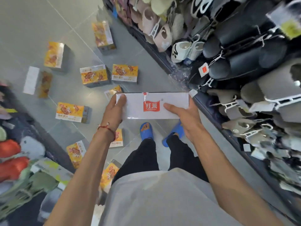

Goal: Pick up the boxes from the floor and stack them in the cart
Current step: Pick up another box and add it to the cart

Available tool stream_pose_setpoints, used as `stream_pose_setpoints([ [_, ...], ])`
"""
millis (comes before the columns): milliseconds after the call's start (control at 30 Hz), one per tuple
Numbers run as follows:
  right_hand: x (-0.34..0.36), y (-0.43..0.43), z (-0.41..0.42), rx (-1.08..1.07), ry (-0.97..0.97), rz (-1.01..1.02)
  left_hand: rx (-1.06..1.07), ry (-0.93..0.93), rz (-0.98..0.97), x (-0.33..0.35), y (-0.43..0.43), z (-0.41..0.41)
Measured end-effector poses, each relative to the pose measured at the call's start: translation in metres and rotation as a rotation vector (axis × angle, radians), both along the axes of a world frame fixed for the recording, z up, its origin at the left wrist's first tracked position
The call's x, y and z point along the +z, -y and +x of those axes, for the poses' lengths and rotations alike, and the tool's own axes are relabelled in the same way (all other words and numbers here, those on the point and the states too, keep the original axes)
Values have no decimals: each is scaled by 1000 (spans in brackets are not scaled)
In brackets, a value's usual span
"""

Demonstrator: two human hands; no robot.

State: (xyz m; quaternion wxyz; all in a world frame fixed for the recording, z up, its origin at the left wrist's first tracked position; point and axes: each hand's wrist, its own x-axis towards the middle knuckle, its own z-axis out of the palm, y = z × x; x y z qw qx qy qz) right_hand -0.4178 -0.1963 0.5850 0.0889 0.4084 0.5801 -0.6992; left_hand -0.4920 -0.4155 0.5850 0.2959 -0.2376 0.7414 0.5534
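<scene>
I hold a white box [152, 106] with a red logo on top, level in front of me above my feet. My left hand [114, 110] grips its left end, thumb lying on the top face. My right hand [184, 115] grips its right end, thumb also on top. Several orange and yellow boxes lie scattered on the grey tiled floor: one [125, 72] just beyond the held box, another [94, 75] to its left, one [71, 112] at left, one [56, 55] further off and one [103, 35] far ahead. No cart is in view.
A shelf rack of slippers and dark shoes [236, 54] runs along the right side of the aisle. A lower display of soft goods [14, 154] lines the left. More orange boxes [75, 153] lie by my left leg. My feet wear blue slippers [146, 131].
</scene>
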Motion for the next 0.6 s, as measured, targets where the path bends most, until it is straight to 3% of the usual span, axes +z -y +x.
stream_pose_setpoints([
  [300,22,-19,133,-377,-37,-10,-361,-42,-85,17,-59,59],
  [600,49,-37,307,-670,-75,36,-581,-63,-31,29,-138,184],
])
